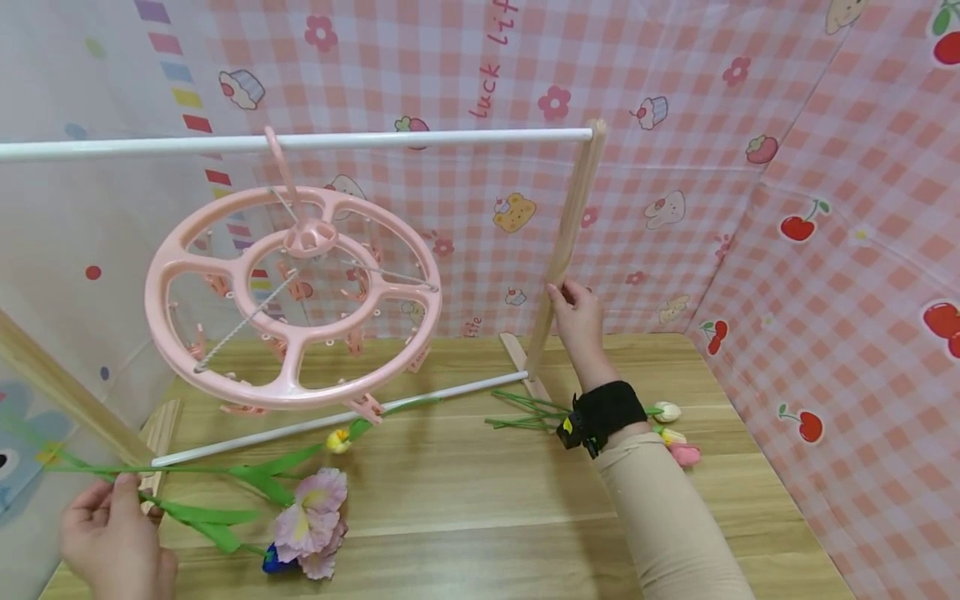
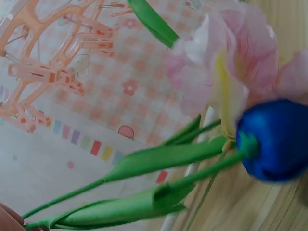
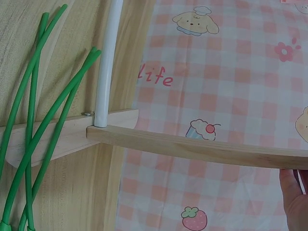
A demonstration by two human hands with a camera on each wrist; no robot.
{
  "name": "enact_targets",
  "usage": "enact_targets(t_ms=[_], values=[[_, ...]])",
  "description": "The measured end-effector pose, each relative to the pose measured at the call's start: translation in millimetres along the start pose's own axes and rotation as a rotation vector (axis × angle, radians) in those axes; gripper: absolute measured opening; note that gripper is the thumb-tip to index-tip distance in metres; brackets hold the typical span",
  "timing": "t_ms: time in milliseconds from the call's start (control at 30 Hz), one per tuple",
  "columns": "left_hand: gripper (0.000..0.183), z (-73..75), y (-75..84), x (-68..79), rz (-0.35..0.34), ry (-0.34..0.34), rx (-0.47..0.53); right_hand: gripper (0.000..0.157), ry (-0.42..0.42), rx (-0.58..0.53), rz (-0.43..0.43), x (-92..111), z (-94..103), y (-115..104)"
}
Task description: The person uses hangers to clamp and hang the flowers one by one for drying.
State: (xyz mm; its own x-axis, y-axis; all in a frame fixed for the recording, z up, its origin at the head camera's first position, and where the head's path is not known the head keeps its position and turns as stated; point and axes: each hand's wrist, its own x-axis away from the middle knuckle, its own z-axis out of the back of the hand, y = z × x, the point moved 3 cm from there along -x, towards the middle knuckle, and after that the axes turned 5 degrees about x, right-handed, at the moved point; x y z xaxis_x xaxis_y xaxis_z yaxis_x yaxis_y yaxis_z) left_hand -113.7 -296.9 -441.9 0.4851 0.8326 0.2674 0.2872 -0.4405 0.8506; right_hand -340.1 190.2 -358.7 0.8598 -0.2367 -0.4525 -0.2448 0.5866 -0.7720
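Observation:
My left hand, low at the left of the head view, holds the green stems of artificial flowers between thumb and curled fingers. Their heads point right: a pale purple-pink flower, a blue flower and a small yellow flower. My right hand grips the right wooden post of a rack, about midway up. A round pink clip hanger hangs by its hook from the rack's white top bar.
Beside the right post's foot lie more artificial flowers, with green stems, a white tulip and a pink tulip. A lower white bar joins the rack's sides above the wooden tabletop. Pink checked cloth covers the walls.

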Motion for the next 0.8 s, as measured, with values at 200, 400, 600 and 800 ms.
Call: enact_targets(t_ms=[200, 400, 600, 800], values=[[0.027, 2.8, -2.3, -5.3, 0.079, 0.021, 0.016, 0.026, -0.006, -0.009, -0.001, 0.2, -0.8, 1.4], [0.03, 4.2, -2.1, -4.7, 0.071, 0.03, 0.014, 0.026, -0.016, -0.018, -0.01, 0.8, -1.4, 1.7], [0.028, 3.9, -1.4, -3.6, 0.046, 0.034, -0.039, 0.026, -0.013, -0.022, -0.015, 0.7, -1.6, 2.2], [0.02, 5.9, 0.5, -4.8, 0.055, 0.074, -0.079, 0.026, -0.006, -0.024, -0.015, 0.4, -2.4, 3.4]])
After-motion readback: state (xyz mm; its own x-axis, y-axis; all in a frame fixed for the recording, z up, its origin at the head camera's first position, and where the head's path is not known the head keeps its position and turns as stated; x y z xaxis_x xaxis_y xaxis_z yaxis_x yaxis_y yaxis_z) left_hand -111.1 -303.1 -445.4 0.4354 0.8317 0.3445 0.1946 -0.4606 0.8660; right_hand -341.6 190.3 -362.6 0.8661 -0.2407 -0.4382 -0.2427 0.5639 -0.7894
